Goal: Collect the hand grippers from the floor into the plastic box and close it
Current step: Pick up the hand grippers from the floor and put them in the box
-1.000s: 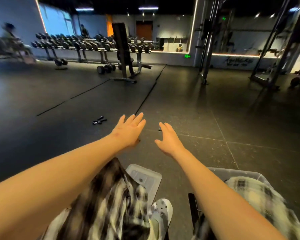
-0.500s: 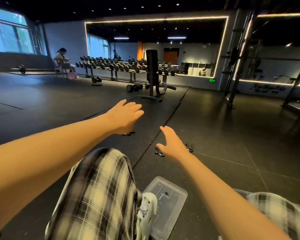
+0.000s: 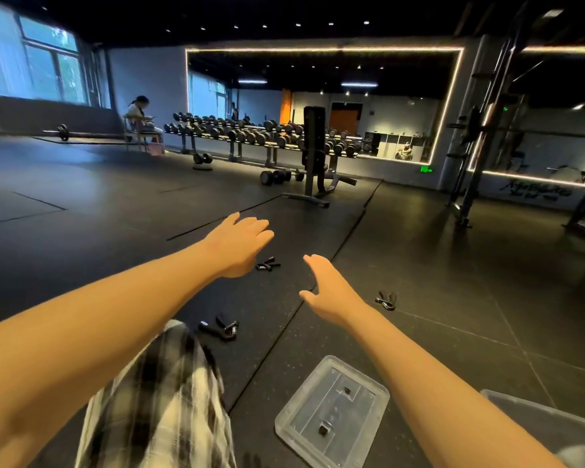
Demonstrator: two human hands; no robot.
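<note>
Three black hand grippers lie on the dark gym floor: one far out (image 3: 268,264), one close to my knee (image 3: 219,327), one off to the right (image 3: 386,299). My left hand (image 3: 238,244) is stretched out with fingers apart, hovering just left of the far gripper. My right hand (image 3: 330,290) reaches forward, fingers apart and empty, between the far and the right gripper. The clear plastic lid (image 3: 331,412) lies flat on the floor in front of me. A corner of the clear plastic box (image 3: 534,420) shows at the bottom right, mostly hidden by my right arm.
My plaid-covered knee (image 3: 156,400) fills the lower left. A weight bench (image 3: 314,160) and a long dumbbell rack (image 3: 250,133) stand further back, with loose dumbbells (image 3: 277,176) on the floor. A person sits on a chair (image 3: 142,123) at the far left. A metal rack (image 3: 480,130) stands right.
My view has lifted and shifted, bringing the lid and a near gripper into sight. Both hands have stretched further forward over the floor, still empty.
</note>
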